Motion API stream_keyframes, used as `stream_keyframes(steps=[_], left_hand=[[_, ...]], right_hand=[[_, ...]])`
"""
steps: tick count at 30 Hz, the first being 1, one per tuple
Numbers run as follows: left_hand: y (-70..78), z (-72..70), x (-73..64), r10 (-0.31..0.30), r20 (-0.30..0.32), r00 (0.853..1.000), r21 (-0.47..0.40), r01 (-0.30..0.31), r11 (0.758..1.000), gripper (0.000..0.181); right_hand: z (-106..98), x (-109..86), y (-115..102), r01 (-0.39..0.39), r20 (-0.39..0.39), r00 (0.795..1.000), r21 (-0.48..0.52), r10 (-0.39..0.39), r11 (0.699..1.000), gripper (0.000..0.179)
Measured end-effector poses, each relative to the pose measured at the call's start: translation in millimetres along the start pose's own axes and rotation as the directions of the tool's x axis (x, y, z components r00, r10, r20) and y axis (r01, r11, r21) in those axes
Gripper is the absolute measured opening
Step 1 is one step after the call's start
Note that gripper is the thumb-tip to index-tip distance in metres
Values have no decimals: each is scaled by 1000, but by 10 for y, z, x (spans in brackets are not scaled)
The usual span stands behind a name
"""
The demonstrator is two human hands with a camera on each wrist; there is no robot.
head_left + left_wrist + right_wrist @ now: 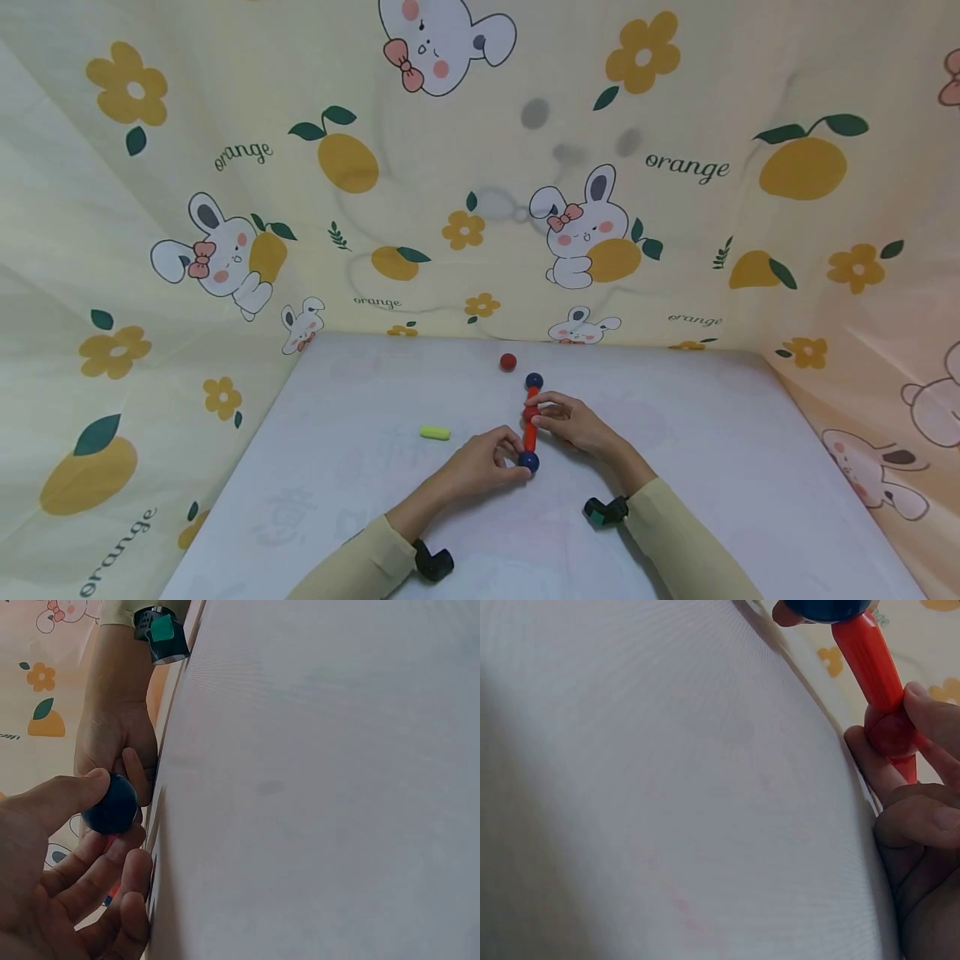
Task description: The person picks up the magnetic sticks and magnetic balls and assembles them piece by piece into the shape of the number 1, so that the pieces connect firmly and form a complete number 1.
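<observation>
A straight chain of two red rods and three balls stands between the hands in the head view. At its near end is a blue ball [528, 462], pinched between the thumb and fingers of my left hand [486, 463]. The near red rod [530, 437] runs from it to a red ball [892, 733] in the middle. Around that middle ball my right hand [573, 425] holds with thumb and fingers. Beyond it the far red rod [533, 392], partly covered by fingers, leads to another blue ball [534, 381].
A loose red ball [507, 362] lies near the back edge of the white table [360, 392]. A short yellow-green rod [435, 432] rests left of the chain. Behind the table hangs a printed cloth [450, 133] with rabbits and oranges.
</observation>
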State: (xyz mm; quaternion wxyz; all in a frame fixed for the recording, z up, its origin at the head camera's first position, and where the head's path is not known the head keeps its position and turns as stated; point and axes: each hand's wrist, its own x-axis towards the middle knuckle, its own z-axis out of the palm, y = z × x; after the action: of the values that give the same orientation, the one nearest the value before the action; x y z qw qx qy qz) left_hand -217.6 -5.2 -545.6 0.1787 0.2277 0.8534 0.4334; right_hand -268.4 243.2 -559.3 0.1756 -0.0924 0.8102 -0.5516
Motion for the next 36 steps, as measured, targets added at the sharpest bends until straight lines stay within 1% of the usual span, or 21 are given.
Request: stream_keyframes(steps=[3,9,14,22,34,36], left_hand=[[-8,7,5,-3,-1,1000,7,3,1000,34],[-11,13,4,-14,-5,1000,11,14,1000,34],[-10,12,-7,-23,-4,1000,8,23,1000,34],[-3,6,-18,-27,-12,1000,18,27,999,35],[-12,-14,-33,-41,-25,999,50,42,998,34],[-12,-20,-35,-40,-26,999,49,41,998,34]], right_hand=[[0,1,2,12,4,1000,-4,-12,1000,39],[-4,6,13,5,-2,1000,-2,-5,1000,38],[-7,12,29,14,-6,1000,-2,-14,1000,40],[-17,13,21,25,12,1000,40,-26,999,39],[-13,0,-5,14,14,1000,61,-15,998,42],[-13,-1,-8,2,13,1000,63,-3,998,42]])
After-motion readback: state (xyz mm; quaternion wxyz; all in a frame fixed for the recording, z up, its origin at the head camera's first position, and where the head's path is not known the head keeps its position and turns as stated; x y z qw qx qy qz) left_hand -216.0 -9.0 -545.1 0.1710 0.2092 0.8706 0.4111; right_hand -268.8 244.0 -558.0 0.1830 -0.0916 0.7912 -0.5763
